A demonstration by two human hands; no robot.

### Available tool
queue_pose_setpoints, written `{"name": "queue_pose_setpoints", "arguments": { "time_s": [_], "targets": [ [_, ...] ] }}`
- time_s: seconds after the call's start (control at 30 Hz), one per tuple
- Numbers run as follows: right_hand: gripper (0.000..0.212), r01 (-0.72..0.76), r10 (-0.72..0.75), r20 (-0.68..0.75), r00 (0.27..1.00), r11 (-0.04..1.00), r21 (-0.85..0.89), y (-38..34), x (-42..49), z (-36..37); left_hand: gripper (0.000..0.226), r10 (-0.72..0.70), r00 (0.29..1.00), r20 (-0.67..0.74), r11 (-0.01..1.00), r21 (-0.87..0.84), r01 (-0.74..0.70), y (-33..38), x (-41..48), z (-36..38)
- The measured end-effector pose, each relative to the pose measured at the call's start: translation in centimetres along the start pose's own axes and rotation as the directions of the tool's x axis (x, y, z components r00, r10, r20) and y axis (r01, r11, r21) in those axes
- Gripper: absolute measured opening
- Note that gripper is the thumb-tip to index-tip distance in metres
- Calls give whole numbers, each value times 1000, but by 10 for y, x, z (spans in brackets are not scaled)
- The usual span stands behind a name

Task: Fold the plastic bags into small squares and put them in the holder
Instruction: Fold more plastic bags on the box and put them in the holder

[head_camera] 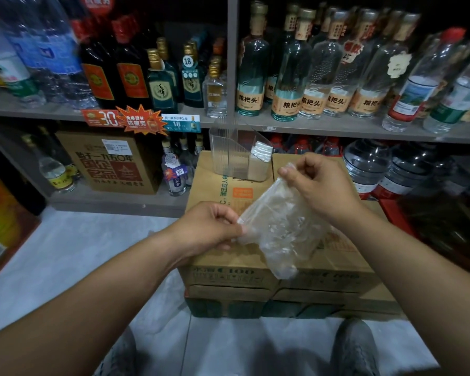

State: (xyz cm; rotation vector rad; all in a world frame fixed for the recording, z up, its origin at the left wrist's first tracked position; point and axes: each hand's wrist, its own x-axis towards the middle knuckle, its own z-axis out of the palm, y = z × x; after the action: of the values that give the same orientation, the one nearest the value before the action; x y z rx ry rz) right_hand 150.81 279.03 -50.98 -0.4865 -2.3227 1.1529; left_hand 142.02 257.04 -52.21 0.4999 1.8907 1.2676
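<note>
Left hand [209, 226], right hand [319, 185], fingers pinching plastic bag [280, 229], holder [227, 156] on carton [215, 187], 粮把头 bottles [251, 77], 18 tag [180, 123]

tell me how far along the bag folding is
Done: some folded squares stand in the clear holder on the cardboard box. In hand: the left hand and right hand each pinch an end of a plastic bag, which hangs loose, not yet a small square. Left: finish folding it and slot it in the holder.

Seen from the wearer's own head: two bare forearms [106, 280], a left hand [209, 226] and a right hand [320, 185] with short thumbnails, and below them a pair of grey, soft-textured shoes [356, 348] — dimly lit.
</note>
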Motion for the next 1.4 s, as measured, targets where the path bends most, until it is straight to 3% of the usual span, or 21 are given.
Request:
{"name": "queue_pose_setpoints", "arguments": {
  "time_s": [0.13, 0.23, 0.27, 0.33, 0.4, 0.47, 0.57, 0.67, 0.93, 1.1, 1.23, 1.4],
  "targets": [
    [32, 27, -36, -77, 996, 993, -116, -4, -1, -1, 10, -25, 985, -168, 994, -106, 7, -8, 7, -6],
    [14, 46, -58, -127, 990, 994, -101, -12, -13, -5, 9, -45, 968, -245, 989, -147, 8, -16, 11, -12],
    [11, 38, -43, -71, 997, 997, -65, -12, -18, -7, 10, -44, 963, -264, 988, -154, 3, -18, 12, -13],
    [9, -6, 5, 186, 983, 1000, 5, -9, -30, -11, 11, -42, 956, -291, 987, -163, -6, -23, 12, -15],
    [2, -64, 49, 470, 881, 998, 16, -3, -42, -13, 11, -49, 950, -309, 985, -170, -5, -28, 12, -17],
    [13, -52, 91, 588, 804, 995, -83, 8, -52, -9, 11, -53, 945, -322, 985, -175, -5, -32, 13, -19],
    [23, -28, 108, 593, 798, 990, -141, 20, -60, 4, 11, -40, 943, -331, 984, -179, -21, -36, 14, -19],
    [8, -47, 107, 576, 810, 992, -119, 27, -68, 17, 12, -21, 940, -340, 982, -182, -44, -37, 12, -18],
    [11, -315, 257, 525, 811, 949, 23, 28, -65, 2, 11, -22, 938, -346, 978, -203, -52, -35, 11, -21],
    [33, -178, 141, 560, 816, 984, 11, 29, -70, 15, 11, -28, 938, -346, 979, -197, -43, -37, 13, -18],
    [7, -79, 117, 568, 815, 993, -91, 28, -72, 20, 11, -18, 937, -349, 982, -182, -48, -37, 13, -17],
    [5, -255, 274, 562, 780, 960, -114, 33, -59, -4, 16, -54, 912, -406, 993, -121, 5, -38, 12, -25]
  ]
}}
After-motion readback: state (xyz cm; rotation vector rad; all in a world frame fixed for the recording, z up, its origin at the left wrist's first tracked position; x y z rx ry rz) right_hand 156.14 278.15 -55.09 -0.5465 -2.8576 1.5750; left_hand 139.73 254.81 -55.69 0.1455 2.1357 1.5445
